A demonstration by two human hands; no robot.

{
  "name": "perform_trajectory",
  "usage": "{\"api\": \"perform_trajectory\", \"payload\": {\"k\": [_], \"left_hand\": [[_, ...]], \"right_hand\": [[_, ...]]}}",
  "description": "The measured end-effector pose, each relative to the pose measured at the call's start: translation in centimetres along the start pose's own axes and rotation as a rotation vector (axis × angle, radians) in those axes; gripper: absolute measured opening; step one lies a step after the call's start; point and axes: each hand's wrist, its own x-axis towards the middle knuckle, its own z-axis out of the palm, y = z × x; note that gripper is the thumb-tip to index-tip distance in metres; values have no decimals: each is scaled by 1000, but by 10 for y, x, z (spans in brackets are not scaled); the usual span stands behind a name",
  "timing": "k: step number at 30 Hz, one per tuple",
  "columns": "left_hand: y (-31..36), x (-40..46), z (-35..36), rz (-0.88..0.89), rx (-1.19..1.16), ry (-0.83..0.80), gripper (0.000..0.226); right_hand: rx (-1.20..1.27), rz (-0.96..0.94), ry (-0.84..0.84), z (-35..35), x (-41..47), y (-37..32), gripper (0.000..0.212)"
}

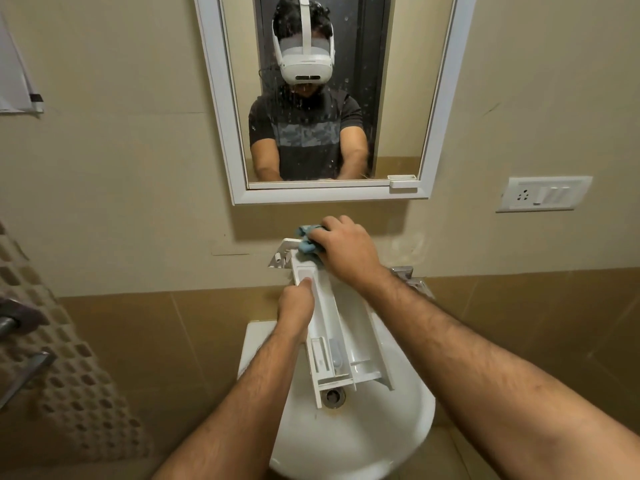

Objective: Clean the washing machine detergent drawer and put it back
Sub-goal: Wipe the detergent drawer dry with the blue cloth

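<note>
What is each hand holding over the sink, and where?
The left hand grips the white detergent drawer by its left side wall, near the middle. The right hand holds a blue cloth, bunched against the drawer's far end.

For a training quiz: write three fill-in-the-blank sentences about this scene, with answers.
1. The right hand presses a ____ cloth on the detergent drawer.
2. The left hand grips the drawer above the white ____.
3. A ____ hangs on the wall above the tap.
Answers: blue; sink; mirror
</note>
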Motion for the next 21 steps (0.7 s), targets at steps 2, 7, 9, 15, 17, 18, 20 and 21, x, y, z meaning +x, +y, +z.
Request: {"api": "perform_trajectory", "payload": {"k": [2,7,9,15,17,18,20,21], "left_hand": [[-1,0,9,7,48,-10,36],[-4,-4,16,5,40,-5,33],[-4,-5,14,10,-41,-8,31],[-6,3,3,-12,-241,-20,19],[-8,5,3,-9,-261,-18,19],[-8,5,4,-11,-269,-18,19],[-7,4,8,-12,-280,-26,20],[-7,5,11,-10,-288,-21,21]], "right_hand": [[-9,-69,37,-4,5,-18,30],[16,-115,84,-10,6,-21,30],[42,-102,75,-10,2,-11,31],[79,54,36,-1,-20,45,29],[98,86,35,2,-25,63,27],[109,101,33,3,-27,70,27],[136,149,26,6,-32,84,28],[152,185,20,7,-36,90,29]]}}
